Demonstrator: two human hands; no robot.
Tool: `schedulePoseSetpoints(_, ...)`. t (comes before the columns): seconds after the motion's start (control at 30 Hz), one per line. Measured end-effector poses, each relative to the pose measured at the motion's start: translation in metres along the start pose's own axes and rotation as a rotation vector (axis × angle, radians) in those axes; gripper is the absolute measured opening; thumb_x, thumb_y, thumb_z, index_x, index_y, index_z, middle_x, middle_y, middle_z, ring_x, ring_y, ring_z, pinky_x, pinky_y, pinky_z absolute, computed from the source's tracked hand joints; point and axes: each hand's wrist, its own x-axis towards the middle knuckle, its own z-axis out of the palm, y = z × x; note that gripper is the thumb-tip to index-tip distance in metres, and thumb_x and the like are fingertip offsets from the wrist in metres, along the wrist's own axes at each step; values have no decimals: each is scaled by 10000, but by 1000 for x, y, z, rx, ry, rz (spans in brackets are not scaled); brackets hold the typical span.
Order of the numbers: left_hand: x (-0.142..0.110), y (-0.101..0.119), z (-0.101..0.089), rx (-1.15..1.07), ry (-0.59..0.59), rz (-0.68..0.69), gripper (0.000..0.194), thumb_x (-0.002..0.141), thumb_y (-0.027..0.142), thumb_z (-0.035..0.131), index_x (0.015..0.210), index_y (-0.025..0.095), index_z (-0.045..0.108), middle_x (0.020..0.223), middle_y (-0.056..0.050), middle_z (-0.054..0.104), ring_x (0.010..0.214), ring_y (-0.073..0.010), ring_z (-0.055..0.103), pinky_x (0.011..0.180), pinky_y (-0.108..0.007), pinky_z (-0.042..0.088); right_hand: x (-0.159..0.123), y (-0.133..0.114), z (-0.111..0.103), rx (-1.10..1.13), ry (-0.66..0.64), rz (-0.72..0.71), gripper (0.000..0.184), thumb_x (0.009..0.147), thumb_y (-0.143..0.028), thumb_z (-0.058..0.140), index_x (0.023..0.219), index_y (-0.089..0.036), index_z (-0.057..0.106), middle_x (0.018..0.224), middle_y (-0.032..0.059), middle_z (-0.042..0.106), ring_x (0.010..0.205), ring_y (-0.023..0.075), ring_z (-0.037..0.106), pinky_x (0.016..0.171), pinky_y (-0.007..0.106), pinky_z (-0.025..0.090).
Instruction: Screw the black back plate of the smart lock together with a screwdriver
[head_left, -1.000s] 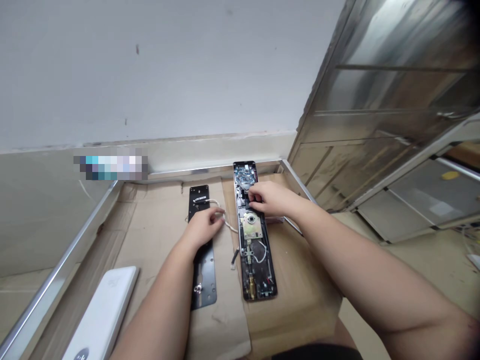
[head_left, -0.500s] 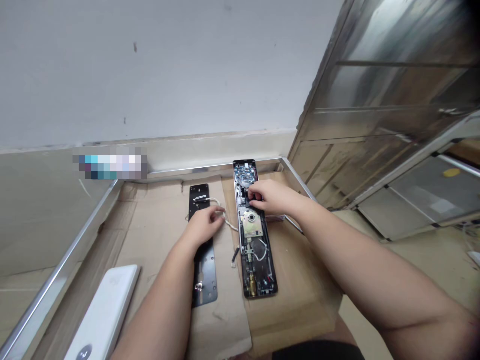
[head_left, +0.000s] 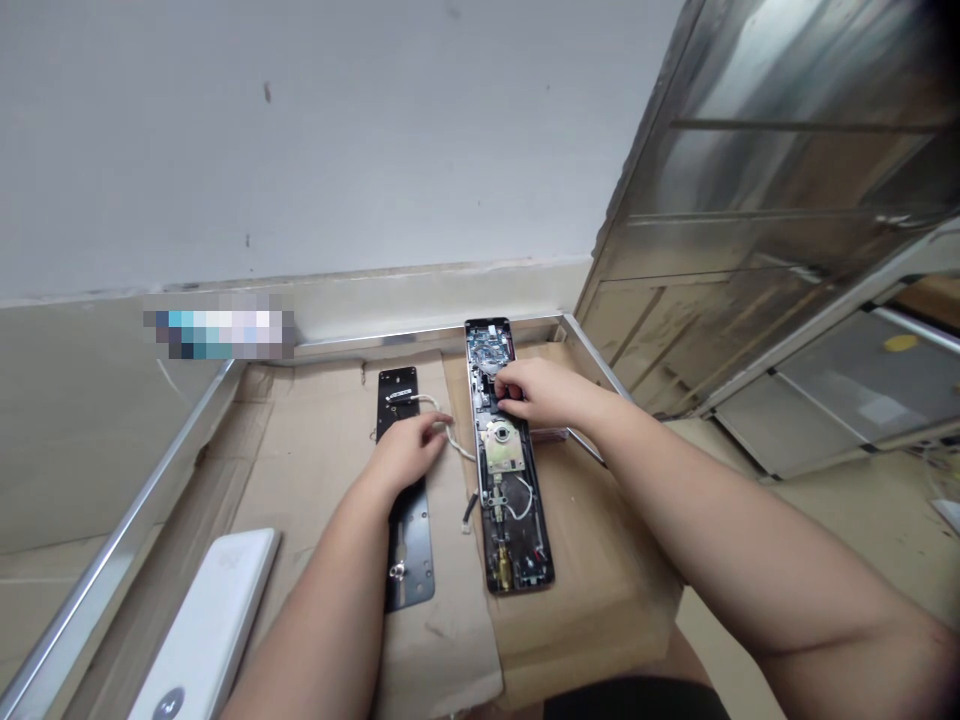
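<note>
A long black smart-lock housing (head_left: pixel 517 515) lies opened, its circuit board (head_left: pixel 491 347) at the far end and a metal plate with a square hole (head_left: pixel 505 452) midway. My right hand (head_left: pixel 525 390) is over its upper part, fingers curled and pinched together inside; what they hold is hidden. To the left lies a flat black mounting plate (head_left: pixel 411 550), partly covered by my left hand (head_left: pixel 409 450). A white cable (head_left: pixel 459 447) runs from that plate to the housing, and my left thumb and forefinger close on it. A short black lead (head_left: pixel 469 508) hangs beside the housing.
Cardboard sheets (head_left: pixel 322 450) cover the worktop, which has a raised metal frame (head_left: pixel 375 340). A long white cover (head_left: pixel 214 620) lies at the near left. A wall stands behind, and a metal door (head_left: pixel 720 240) rises at the right.
Both hands stay almost where they were, on the cable and at the housing. The view has shifted very slightly.
</note>
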Motion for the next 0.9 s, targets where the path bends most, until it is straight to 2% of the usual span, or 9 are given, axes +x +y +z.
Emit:
schedulePoseSetpoints(0.1, 0, 1, 0, 114, -40, 62, 389, 869, 287, 597, 1245, 303, 694, 1055, -77, 739, 851, -259, 667, 783, -339, 450, -1, -1, -1, 0, -7, 3, 79, 827, -234, 651, 896, -197, 664, 852, 43, 685, 749, 161, 550, 656, 285, 356)
schedulePoseSetpoints(0.17, 0, 2, 1, 153, -51, 76, 347, 864, 268, 593, 1190, 297, 709, 1064, -76, 731, 901, -265, 667, 792, -340, 452, -1, -2, -2, -1, -12, 8, 79, 827, -230, 646, 895, -194, 664, 858, 45, 685, 752, 160, 552, 659, 282, 358)
schedulePoseSetpoints(0.27, 0, 3, 1, 163, -63, 65, 225, 854, 252, 598, 1042, 275, 718, 1008, -63, 705, 879, -245, 658, 766, -328, 455, -2, -3, -3, 2, -17, 8, 89, 831, -238, 645, 905, -195, 668, 860, 46, 679, 751, 158, 548, 652, 277, 356)
schedulePoseSetpoints(0.37, 0, 2, 2, 177, -36, 54, 158, 858, 263, 605, 974, 255, 712, 1020, -68, 661, 878, -238, 652, 787, -341, 466, -2, -4, -4, -1, -18, 0, 81, 832, -237, 648, 897, -193, 669, 848, 44, 670, 744, 156, 541, 646, 276, 352)
schedulePoseSetpoints(0.53, 0, -1, 4, 175, -20, 60, 224, 889, 273, 588, 1069, 287, 721, 1074, -66, 632, 921, -239, 653, 859, -362, 471, -2, -5, -4, 0, -21, 8, 74, 830, -235, 654, 889, -193, 666, 851, 45, 671, 744, 156, 538, 648, 277, 357)
schedulePoseSetpoints(0.77, 0, 4, 1, 177, -38, 50, 164, 913, 293, 556, 970, 261, 706, 1010, -67, 604, 890, -241, 625, 811, -357, 459, -2, -5, -4, 11, -22, 4, 77, 830, -247, 649, 884, -194, 665, 854, 46, 676, 753, 157, 545, 658, 281, 368)
schedulePoseSetpoints(0.9, -1, 5, 0, 115, 34, 39, 181, 950, 310, 503, 1034, 251, 652, 1044, -67, 553, 927, -237, 609, 871, -374, 468, -2, -4, -4, 12, -25, 4, 76, 834, -252, 650, 887, -200, 663, 852, 40, 679, 743, 153, 544, 646, 277, 356)
